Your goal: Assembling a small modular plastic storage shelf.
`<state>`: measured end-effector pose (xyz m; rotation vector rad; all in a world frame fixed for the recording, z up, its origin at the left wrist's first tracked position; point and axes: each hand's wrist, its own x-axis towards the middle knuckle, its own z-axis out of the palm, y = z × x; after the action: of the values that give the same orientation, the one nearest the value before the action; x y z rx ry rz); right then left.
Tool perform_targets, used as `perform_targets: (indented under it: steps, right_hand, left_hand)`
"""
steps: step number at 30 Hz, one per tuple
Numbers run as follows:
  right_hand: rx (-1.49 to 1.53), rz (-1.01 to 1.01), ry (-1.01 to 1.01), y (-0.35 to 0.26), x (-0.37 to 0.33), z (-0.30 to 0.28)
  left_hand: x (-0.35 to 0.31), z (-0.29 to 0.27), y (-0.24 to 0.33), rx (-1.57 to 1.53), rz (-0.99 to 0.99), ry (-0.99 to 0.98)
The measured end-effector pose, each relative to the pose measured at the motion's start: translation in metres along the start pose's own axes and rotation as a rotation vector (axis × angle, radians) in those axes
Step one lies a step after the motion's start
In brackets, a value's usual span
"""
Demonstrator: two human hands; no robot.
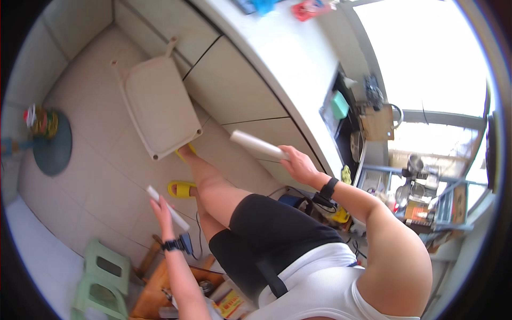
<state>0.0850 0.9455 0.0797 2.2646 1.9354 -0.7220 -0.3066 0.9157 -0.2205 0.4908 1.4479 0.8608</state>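
My right hand [301,166] is closed round one end of a white tube [258,145], which points to the left over the floor. Lower and farther left, my left hand [163,216] grips a second, shorter-looking white tube [178,220], held at a slant. Both tubes are a little blurred. On the floor ahead of my feet rests a beige plastic shelf panel [162,104], rectangular with raised rims. It has round sockets at its near corners and short posts at its far ones. Neither tube touches it.
Cabinets [234,80] under a white counter [298,58] run along the right. A round dark green base [53,144] stands on the floor at left. Near my left arm are a pale green folding stool [101,282] and a wooden box [152,293]. A cable lies by my legs.
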Motion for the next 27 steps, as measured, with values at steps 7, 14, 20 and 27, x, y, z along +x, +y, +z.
perform_targets:
  steps: [7, 14, 20, 27]
  right_hand:
    - [0.168, 0.524, 0.782, 0.103, -0.052, -0.043]
    - [0.202, 0.697, 0.805, 0.191, 0.004, -0.032]
    - [0.329, -0.123, 0.015, -0.026, -0.020, -0.018]
    - [0.522, -0.397, -0.407, -0.151, -0.030, 0.021]
  left_hand:
    - [-0.086, -0.046, 0.037, 0.082, -0.140, 0.030]
    - [-0.080, -0.033, 0.063, 0.207, 0.168, -0.102]
    - [-0.090, 0.017, 0.143, 0.153, 0.281, -0.207]
    - [-0.148, 0.090, 0.214, -0.104, 0.211, -0.411]
